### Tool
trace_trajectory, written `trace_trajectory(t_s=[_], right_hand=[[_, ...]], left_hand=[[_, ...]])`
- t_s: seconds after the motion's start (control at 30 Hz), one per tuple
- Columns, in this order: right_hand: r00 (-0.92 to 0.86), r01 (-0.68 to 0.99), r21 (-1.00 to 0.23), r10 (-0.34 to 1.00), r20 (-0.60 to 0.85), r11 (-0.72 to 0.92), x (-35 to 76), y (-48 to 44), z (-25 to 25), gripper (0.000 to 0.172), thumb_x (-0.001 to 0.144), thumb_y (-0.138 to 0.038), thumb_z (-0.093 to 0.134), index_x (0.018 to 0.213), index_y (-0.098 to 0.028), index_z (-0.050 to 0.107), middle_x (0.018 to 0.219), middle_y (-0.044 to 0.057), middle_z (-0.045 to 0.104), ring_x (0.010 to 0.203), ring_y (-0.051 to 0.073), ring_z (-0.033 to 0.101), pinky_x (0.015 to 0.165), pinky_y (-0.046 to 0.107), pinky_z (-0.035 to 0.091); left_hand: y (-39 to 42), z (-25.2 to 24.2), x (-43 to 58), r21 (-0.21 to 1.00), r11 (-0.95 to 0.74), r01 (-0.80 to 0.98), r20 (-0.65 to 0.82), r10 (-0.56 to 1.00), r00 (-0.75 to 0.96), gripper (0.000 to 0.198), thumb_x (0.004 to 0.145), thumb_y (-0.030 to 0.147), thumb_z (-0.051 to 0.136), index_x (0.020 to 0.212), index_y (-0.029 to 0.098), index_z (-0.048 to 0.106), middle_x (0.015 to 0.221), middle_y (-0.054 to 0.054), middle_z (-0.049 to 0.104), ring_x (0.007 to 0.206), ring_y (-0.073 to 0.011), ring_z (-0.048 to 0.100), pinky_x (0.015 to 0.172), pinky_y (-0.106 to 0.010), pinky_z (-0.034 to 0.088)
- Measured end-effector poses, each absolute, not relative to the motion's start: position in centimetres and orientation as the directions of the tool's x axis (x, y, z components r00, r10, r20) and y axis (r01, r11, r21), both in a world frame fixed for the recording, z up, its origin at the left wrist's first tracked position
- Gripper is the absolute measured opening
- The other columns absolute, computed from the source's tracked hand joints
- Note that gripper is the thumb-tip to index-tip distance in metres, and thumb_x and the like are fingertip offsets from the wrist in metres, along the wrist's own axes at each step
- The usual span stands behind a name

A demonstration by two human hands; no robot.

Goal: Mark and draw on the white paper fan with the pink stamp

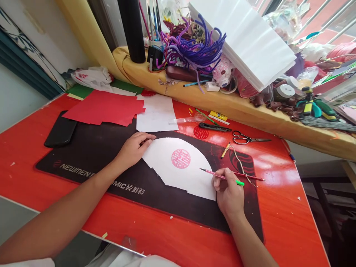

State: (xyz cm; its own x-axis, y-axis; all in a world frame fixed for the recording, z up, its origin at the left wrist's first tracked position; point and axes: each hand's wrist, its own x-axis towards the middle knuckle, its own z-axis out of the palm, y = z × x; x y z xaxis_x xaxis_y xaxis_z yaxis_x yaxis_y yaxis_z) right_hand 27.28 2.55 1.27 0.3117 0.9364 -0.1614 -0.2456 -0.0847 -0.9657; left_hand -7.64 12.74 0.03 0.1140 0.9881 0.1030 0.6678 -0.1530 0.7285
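Note:
A white fan-shaped paper (191, 181) lies on the dark desk mat, with a round pink lattice-like pattern (181, 158) on its upper middle. At the paper's upper left corner is my left hand (136, 147), its fingers bent and closed on the edge; the fingertips are partly hidden. My right hand (229, 191) grips a pink pencil (210, 172) with a green end, at the paper's right edge. The pencil's dark tip points left, over the paper to the right of the pattern. Beside my right hand lies a dark red pencil (253, 177).
Behind the paper lie a red round paper-cut (200, 132), a utility knife (215, 127), scissors (247, 139) and a clear ruler (186, 119). Red paper (108, 107), a white sheet (157, 115) and a black phone (60, 129) are leftward. The cluttered ledge (191, 94) borders the desk.

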Motion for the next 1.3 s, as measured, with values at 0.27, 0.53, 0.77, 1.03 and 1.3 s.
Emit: trace_trajectory(t_s=[0.27,0.53,0.77,1.03,1.3], right_hand=[[0.187,-0.107,-0.994,0.982,-0.004,0.016,28.5,4.5,2.5,0.04,0.104,-0.057,0.074,0.089,-0.021,0.082,0.067,0.003,0.069,0.057,0.013,0.058,0.049,0.023,0.043],[-0.167,0.117,-0.987,0.982,0.086,0.106,26.4,5.0,2.7,0.038,0.111,-0.054,0.066,0.104,-0.024,0.087,0.083,0.006,0.082,0.068,0.017,0.069,0.062,0.03,0.054],[-0.092,0.212,-0.969,0.99,0.106,0.124,26.0,5.1,2.1,0.042,0.114,-0.052,0.06,0.098,-0.022,0.086,0.078,0.006,0.082,0.064,0.017,0.069,0.06,0.029,0.055],[-0.146,0.284,-0.95,0.985,0.089,0.128,26.0,5.0,1.8,0.044,0.114,-0.051,0.058,0.096,-0.023,0.085,0.078,0.006,0.081,0.063,0.018,0.07,0.062,0.03,0.056],[-0.154,0.285,-0.952,0.985,0.072,0.114,26.0,5.0,1.4,0.041,0.114,-0.049,0.059,0.098,-0.023,0.086,0.079,0.006,0.082,0.065,0.019,0.072,0.062,0.03,0.057]], left_hand=[[12.6,-1.1,-7.2,0.671,-0.24,0.701,0.233,0.966,0.108,0.035,0.107,0.038,0.051,0.113,0.023,0.082,0.116,-0.006,0.084,0.117,-0.0281,0.071,0.107,-0.044,0.059],[12.5,-0.8,-6.9,0.659,-0.23,0.717,0.22,0.969,0.109,0.034,0.108,0.036,0.051,0.115,0.023,0.082,0.116,-0.007,0.083,0.116,-0.0278,0.07,0.106,-0.045,0.059],[12.5,-0.7,-6.8,0.63,-0.241,0.738,0.225,0.967,0.123,0.034,0.109,0.036,0.051,0.114,0.023,0.082,0.114,-0.008,0.082,0.113,-0.028,0.069,0.105,-0.046,0.059],[12.5,-0.5,-6.7,0.611,-0.227,0.758,0.208,0.97,0.123,0.034,0.109,0.037,0.051,0.114,0.024,0.083,0.114,-0.008,0.081,0.113,-0.0284,0.069,0.106,-0.047,0.058],[12.4,-0.6,-6.7,0.592,-0.23,0.773,0.212,0.969,0.126,0.033,0.108,0.035,0.052,0.114,0.025,0.083,0.115,-0.008,0.081,0.115,-0.0287,0.069,0.108,-0.047,0.057]])
